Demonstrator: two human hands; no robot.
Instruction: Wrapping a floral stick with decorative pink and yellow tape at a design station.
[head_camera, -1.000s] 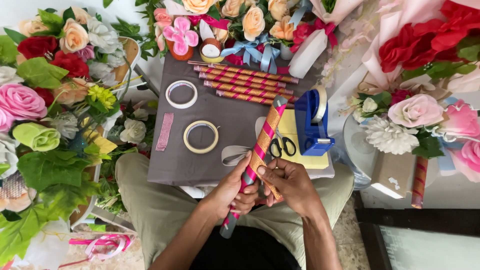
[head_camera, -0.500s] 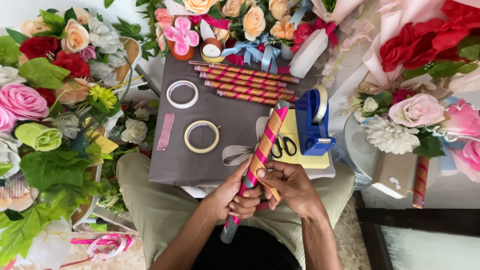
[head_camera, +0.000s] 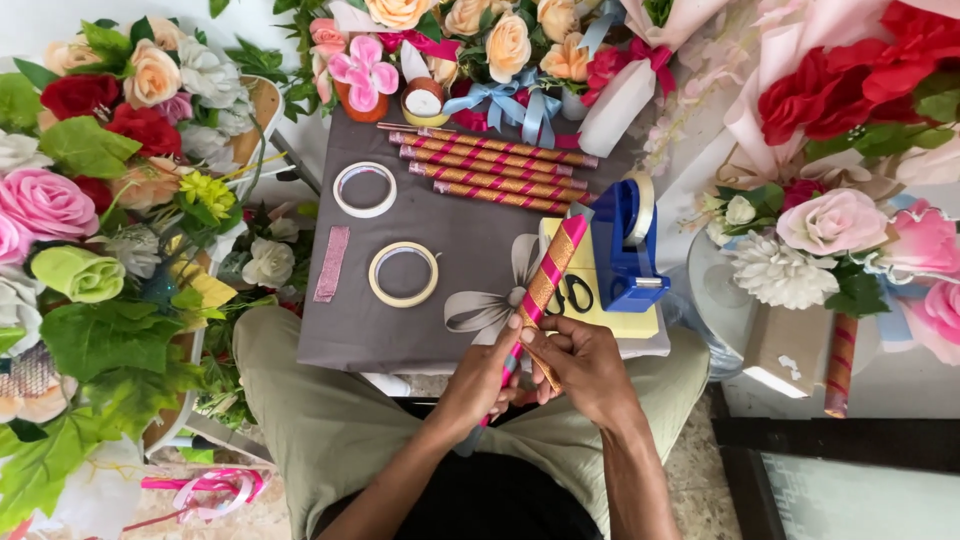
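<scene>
Banks of artificial flowers (head_camera: 90, 190) fill the left, top and right edges of the frame: pink, red, peach and white blooms with green leaves, some wrapped in pink paper. In the centre sits a low table covered by a grey cloth (head_camera: 470, 250). Below it, in the lower middle, the person's knees in olive trousers (head_camera: 320, 420) spread to either side.

On the right part of the cloth stands a blue tape dispenser (head_camera: 625, 250), next to a yellow pad (head_camera: 610, 318) with black-handled scissors (head_camera: 572, 294) lying on it. Near the top of the cloth lie four finished sticks (head_camera: 490, 165), wound in pink and gold stripes, side by side. Left of centre are two tape rolls: a cream tape roll (head_camera: 403, 274) and, above it, a white tape roll (head_camera: 365, 189). A narrow pink glitter strip (head_camera: 331, 263) lies near the cloth's left edge, and a grey ribbon bow (head_camera: 490, 305) lies near the front edge.

At lower centre, both hands meet on one striped stick (head_camera: 548, 275), which slants up and to the right over the pad. The left hand (head_camera: 485, 375) is wrapped around its lower part; the right hand (head_camera: 585, 365) pinches gold ribbon against it just beside the left.
</scene>
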